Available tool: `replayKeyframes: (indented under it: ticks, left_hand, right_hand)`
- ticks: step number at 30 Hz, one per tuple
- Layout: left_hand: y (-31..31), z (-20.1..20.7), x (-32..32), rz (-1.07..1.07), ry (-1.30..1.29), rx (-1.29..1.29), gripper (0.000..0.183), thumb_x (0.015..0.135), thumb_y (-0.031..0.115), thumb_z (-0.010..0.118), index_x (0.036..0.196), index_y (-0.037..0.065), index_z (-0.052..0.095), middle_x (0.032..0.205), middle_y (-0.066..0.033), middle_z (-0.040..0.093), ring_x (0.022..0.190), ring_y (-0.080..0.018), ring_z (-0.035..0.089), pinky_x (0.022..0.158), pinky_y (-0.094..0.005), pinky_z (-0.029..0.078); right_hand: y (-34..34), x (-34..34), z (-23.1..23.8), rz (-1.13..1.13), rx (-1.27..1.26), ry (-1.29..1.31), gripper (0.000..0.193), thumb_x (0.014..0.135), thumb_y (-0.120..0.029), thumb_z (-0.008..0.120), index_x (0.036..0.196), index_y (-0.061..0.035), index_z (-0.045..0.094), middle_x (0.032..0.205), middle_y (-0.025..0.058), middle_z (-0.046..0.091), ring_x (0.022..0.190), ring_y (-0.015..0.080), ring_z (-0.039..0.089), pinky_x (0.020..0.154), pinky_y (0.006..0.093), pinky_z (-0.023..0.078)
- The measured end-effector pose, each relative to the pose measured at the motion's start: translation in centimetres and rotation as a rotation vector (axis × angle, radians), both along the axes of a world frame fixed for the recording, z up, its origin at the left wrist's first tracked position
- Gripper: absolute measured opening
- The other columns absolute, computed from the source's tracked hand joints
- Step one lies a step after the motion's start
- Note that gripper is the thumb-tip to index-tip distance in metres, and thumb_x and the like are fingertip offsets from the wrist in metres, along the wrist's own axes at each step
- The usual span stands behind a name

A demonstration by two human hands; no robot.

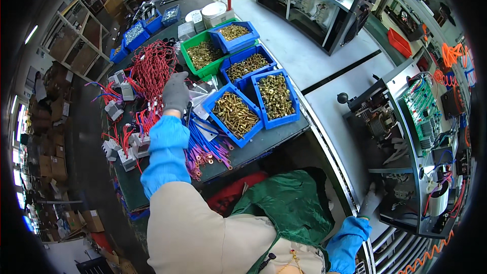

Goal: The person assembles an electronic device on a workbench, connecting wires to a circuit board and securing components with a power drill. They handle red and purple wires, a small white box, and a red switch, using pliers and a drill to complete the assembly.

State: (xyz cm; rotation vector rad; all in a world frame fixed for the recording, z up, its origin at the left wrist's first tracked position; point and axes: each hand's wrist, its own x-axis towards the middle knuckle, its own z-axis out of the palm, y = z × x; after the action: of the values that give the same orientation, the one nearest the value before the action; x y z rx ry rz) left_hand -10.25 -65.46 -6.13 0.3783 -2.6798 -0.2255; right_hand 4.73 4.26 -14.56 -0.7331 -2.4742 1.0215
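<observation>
My left hand (176, 92), in a grey glove, is over the workbench beside a heap of twisted red wires (154, 71). Its fingers curl down and what they grip, if anything, is hidden. Just right of it lie clear plastic bags (199, 94). A dark-handled tool (188, 113) lies by the wrist, near blue and purple cables (209, 147) with ring terminals. My right hand (372, 201), also gloved, reaches to the lower left edge of an open equipment chassis (417, 172). Its fingers look stretched out, partly lost in shadow.
Blue bins of brass-coloured screws (234, 114) and fasteners (275, 97) stand right of the wires, by a green bin (203, 55). White-grey blocks with red leads (127, 158) lie at the bench's left. Another chassis (314, 10) stands on the metal conveyor (335, 99). Orange coiled hoses (454, 53) hang at right.
</observation>
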Motion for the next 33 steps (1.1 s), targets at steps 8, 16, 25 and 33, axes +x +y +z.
replayKeyframes:
  ticks: [8,16,25,33]
  left_hand:
    - [-1.9,3.4,-2.6,-0.011,-0.478,-0.023,0.029,0.086,0.028,0.054,0.104,0.006,0.061,0.109,-0.0167,0.060,0.103,-0.0352,0.057,0.090,-0.0425,0.045]
    - [-3.8,14.2,0.1,-0.055,1.020,0.713,0.028,0.097,0.031,0.045,0.088,0.006,0.055,0.068,-0.0029,0.055,0.066,-0.0110,0.053,0.059,-0.0247,0.042]
    - [1.4,24.9,2.3,-0.509,1.316,0.688,0.034,0.096,0.032,0.046,0.099,-0.002,0.054,0.092,-0.0121,0.060,0.083,-0.0226,0.062,0.077,-0.0338,0.053]
    - [8.6,29.6,4.1,-1.355,0.949,1.252,0.021,0.091,0.006,0.049,0.108,-0.006,0.050,0.105,-0.0166,0.055,0.074,-0.0183,0.056,0.067,-0.0328,0.045]
  right_hand:
    - [-1.6,0.2,2.6,0.018,-0.266,-0.070,0.036,0.090,-0.016,0.054,0.121,0.0024,0.055,0.117,0.0122,0.057,0.091,0.0170,0.058,0.072,0.0275,0.049]
    - [-1.4,1.9,2.6,-0.048,-0.399,-0.055,0.019,0.089,-0.015,0.056,0.102,-0.0034,0.063,0.084,0.0028,0.058,0.067,0.0109,0.056,0.055,0.0229,0.048]
    - [-3.6,0.7,3.8,0.046,-0.415,-0.041,0.017,0.088,-0.014,0.055,0.099,-0.0033,0.063,0.080,0.0030,0.057,0.063,0.0095,0.053,0.054,0.0222,0.046]
    - [-4.8,0.9,3.6,0.343,-0.305,-0.105,0.021,0.083,-0.011,0.057,0.102,-0.0023,0.061,0.083,0.0045,0.060,0.073,0.0118,0.057,0.064,0.0241,0.047]
